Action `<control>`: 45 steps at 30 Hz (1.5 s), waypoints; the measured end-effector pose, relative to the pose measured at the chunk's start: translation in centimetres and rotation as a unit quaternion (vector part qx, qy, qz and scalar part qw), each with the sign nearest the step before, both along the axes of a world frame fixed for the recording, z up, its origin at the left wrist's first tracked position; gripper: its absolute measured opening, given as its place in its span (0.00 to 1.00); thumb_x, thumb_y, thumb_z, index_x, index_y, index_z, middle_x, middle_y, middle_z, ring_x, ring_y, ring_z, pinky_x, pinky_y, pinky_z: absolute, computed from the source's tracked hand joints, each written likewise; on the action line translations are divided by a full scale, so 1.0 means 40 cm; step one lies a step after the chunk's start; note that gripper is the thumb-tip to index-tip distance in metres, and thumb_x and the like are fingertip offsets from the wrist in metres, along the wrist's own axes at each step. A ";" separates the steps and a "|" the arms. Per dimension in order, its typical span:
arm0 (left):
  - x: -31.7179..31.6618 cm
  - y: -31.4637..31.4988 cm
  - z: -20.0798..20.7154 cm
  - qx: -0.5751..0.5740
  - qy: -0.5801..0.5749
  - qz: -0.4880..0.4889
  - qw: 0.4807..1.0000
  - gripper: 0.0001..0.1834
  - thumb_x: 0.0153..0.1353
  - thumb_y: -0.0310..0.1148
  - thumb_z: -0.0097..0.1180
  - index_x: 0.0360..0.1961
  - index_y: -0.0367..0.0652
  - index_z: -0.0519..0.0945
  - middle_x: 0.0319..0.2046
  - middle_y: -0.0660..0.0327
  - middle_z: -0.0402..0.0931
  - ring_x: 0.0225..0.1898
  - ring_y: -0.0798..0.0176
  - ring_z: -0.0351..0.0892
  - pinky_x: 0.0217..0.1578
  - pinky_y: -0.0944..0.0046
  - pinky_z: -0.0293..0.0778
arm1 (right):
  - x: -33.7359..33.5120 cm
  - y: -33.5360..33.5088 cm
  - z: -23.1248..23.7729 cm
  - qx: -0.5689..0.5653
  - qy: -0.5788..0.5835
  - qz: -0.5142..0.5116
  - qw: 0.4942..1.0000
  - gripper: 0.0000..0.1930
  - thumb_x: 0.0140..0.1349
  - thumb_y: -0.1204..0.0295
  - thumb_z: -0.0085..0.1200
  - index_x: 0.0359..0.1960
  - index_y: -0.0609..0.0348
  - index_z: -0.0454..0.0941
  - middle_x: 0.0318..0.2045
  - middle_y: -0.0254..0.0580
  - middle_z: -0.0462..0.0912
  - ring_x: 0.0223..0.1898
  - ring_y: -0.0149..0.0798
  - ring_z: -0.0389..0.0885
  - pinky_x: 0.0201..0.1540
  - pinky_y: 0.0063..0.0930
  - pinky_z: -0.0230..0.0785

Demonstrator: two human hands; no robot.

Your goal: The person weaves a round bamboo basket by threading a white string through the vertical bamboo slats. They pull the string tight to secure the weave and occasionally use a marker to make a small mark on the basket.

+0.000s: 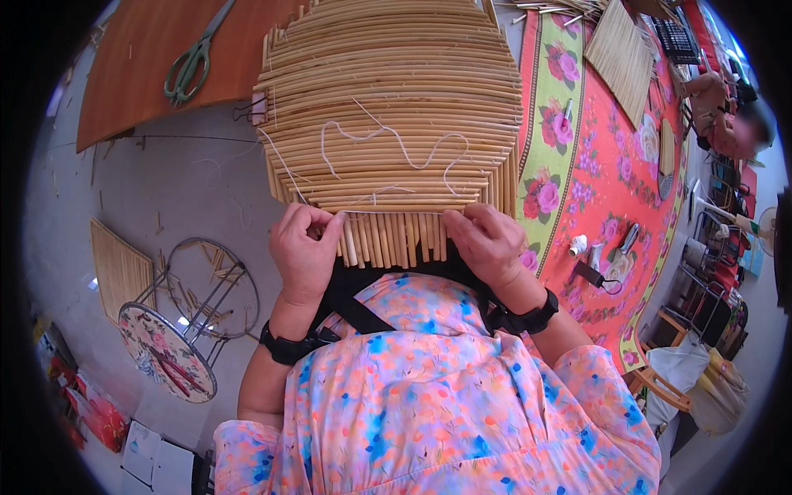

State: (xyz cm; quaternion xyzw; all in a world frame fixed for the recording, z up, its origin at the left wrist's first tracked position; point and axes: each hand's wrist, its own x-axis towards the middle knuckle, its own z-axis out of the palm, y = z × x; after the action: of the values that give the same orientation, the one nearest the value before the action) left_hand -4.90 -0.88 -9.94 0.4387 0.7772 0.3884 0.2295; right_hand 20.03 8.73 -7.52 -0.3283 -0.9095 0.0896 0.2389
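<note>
Straight ahead of the person, its near edge close to the waist, is a large, many-sided panel of thin, round, straw-coloured sticks [396, 91] laid side by side. At its six o'clock edge, a row of short, upright tan sticks [392, 239] points back toward the person. A taut white string [393, 213] crosses the top of that row. At seven o'clock the left hand [304, 247] pinches one end between thumb and forefinger; at five o'clock the right hand [488, 243] has thumb and fingers pressed together on the other end. A loose, curling white thread [384, 128] lies across the panel's middle.

Reckoned from the panel's centre, a pinkish clip with black wire arms [259, 109] grips the nine o'clock edge. Near ten o'clock, green-handled metal scissors [189, 73] rest on a reddish-brown wooden board [124, 91]. Between seven and eight is a stool with a round, flowered seat [167, 355]. From two to five o'clock spreads a red, rose-printed cloth with a green border [598, 173]; a smaller tan stick panel [621, 62] lies on it toward two. Another person [711, 103] is farther off at three.
</note>
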 end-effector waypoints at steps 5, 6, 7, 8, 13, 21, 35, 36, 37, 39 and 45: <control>0.000 0.001 0.002 0.001 -0.012 0.002 1.000 0.13 0.49 0.27 0.73 0.20 0.42 0.77 0.20 0.65 0.74 0.20 0.64 0.74 0.25 0.63 0.68 | -0.003 0.005 -0.008 0.001 0.013 -0.004 1.000 0.11 0.47 0.75 0.63 0.35 0.52 0.84 0.29 0.33 0.77 0.24 0.33 0.79 0.24 0.26 0.72; 0.000 0.000 0.000 0.003 -0.007 0.000 1.000 0.13 0.49 0.27 0.73 0.20 0.42 0.77 0.20 0.64 0.74 0.20 0.64 0.74 0.24 0.63 0.67 | -0.003 0.003 -0.010 0.000 0.008 -0.008 1.000 0.11 0.46 0.75 0.62 0.35 0.52 0.84 0.29 0.33 0.77 0.23 0.33 0.79 0.24 0.26 0.72; -0.001 0.000 -0.002 0.005 -0.001 -0.002 1.000 0.13 0.49 0.27 0.73 0.20 0.42 0.77 0.20 0.64 0.74 0.19 0.64 0.74 0.24 0.63 0.67 | -0.002 0.002 -0.012 -0.002 0.003 -0.013 1.000 0.11 0.46 0.76 0.62 0.35 0.52 0.84 0.29 0.33 0.78 0.23 0.34 0.79 0.24 0.26 0.72; -0.001 0.000 -0.002 0.007 -0.001 -0.004 1.000 0.13 0.49 0.26 0.73 0.20 0.42 0.77 0.20 0.64 0.74 0.19 0.64 0.74 0.24 0.63 0.68 | -0.002 0.002 -0.013 -0.004 -0.002 -0.016 1.000 0.12 0.46 0.76 0.62 0.35 0.52 0.84 0.29 0.33 0.78 0.23 0.34 0.79 0.24 0.27 0.72; -0.007 -0.013 0.004 0.008 -0.052 -0.004 0.999 0.09 0.53 0.23 0.70 0.24 0.36 0.79 0.23 0.64 0.73 0.23 0.72 0.72 0.25 0.70 0.68 | -0.005 -0.003 -0.019 0.006 -0.017 -0.027 0.999 0.10 0.49 0.75 0.62 0.34 0.50 0.84 0.30 0.33 0.78 0.23 0.35 0.79 0.24 0.28 0.72; -0.002 -0.017 -0.008 0.003 -0.022 0.007 1.000 0.09 0.49 0.26 0.71 0.22 0.43 0.79 0.23 0.64 0.76 0.22 0.61 0.78 0.25 0.62 0.71 | -0.009 -0.001 -0.018 -0.002 -0.011 -0.038 0.999 0.08 0.50 0.77 0.65 0.33 0.51 0.84 0.30 0.34 0.77 0.22 0.36 0.79 0.23 0.29 0.70; -0.009 -0.020 -0.002 0.022 0.039 -0.010 0.999 0.09 0.51 0.24 0.72 0.24 0.39 0.80 0.22 0.62 0.74 0.19 0.67 0.73 0.22 0.67 0.68 | -0.013 -0.002 -0.015 -0.031 -0.002 -0.049 0.998 0.07 0.52 0.78 0.65 0.31 0.53 0.83 0.30 0.37 0.78 0.23 0.38 0.79 0.23 0.30 0.71; -0.010 -0.020 0.001 0.029 0.059 -0.017 0.998 0.09 0.51 0.24 0.71 0.24 0.40 0.80 0.22 0.62 0.74 0.19 0.67 0.73 0.22 0.66 0.68 | -0.013 -0.002 -0.014 -0.033 -0.003 -0.048 0.998 0.07 0.52 0.78 0.65 0.31 0.54 0.83 0.30 0.37 0.78 0.23 0.38 0.79 0.23 0.30 0.71; -0.012 -0.020 0.004 0.036 0.079 -0.024 0.996 0.09 0.51 0.24 0.71 0.24 0.40 0.79 0.22 0.63 0.74 0.19 0.67 0.73 0.22 0.66 0.68 | -0.014 -0.002 -0.011 -0.034 -0.003 -0.048 0.998 0.07 0.51 0.78 0.65 0.31 0.54 0.83 0.30 0.37 0.78 0.23 0.38 0.79 0.23 0.30 0.71; -0.014 -0.017 0.013 0.055 0.109 -0.037 0.992 0.09 0.51 0.23 0.71 0.24 0.41 0.79 0.21 0.63 0.74 0.19 0.67 0.73 0.22 0.66 0.68 | -0.014 -0.002 -0.010 -0.035 -0.005 -0.047 0.998 0.07 0.52 0.78 0.65 0.32 0.54 0.83 0.30 0.37 0.78 0.23 0.38 0.79 0.23 0.30 0.71; -0.006 -0.027 0.017 0.032 0.045 -0.032 0.998 0.09 0.52 0.24 0.69 0.26 0.42 0.78 0.21 0.63 0.77 0.20 0.63 0.76 0.23 0.63 0.71 | -0.012 -0.001 -0.010 -0.039 -0.008 -0.049 0.998 0.06 0.53 0.77 0.65 0.32 0.54 0.83 0.30 0.37 0.78 0.23 0.39 0.79 0.23 0.30 0.71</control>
State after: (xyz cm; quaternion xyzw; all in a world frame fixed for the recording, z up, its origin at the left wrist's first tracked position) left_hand -5.13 -1.95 -9.27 0.4879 0.7592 0.3853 0.1925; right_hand 19.54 8.67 -7.92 -0.3817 -0.8901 0.1105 0.2231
